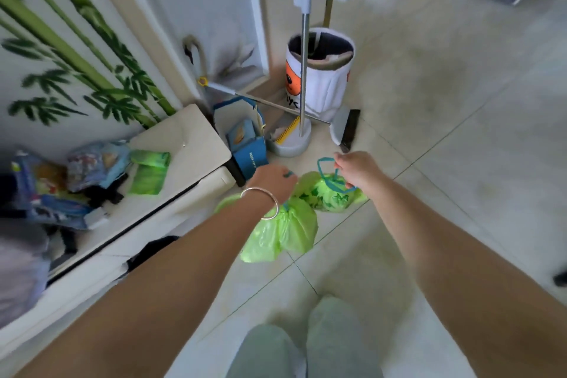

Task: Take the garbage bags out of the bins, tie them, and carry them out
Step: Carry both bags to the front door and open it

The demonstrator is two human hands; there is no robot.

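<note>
The left hand (273, 176) is closed around the blue drawstring of the near bag (285, 230), which hangs or rests low by the floor (429, 101) just under the wrist; a thin metal bangle (264, 202) circles that wrist. The right hand (356, 170) is pinched on the blue drawstring loop (326, 173) of the far bag (328, 193), the loop drawn up and open above the gathered neck. Each bag is held by its string, probably so that the mouth is cinched and the weight can be carried. Whether the necks are fully knotted cannot be told, the view being blurred. Both bags are of thin, glossy green film, crinkled and bulging, and they touch each other between the forearms. Beyond them a pale dustpan (291, 141) stands upright on smooth glazed tiles, a broom (345, 127) beside it, and a white cylindrical bin (325, 83) behind. A white cabinet (190, 138) is at the left.
</note>
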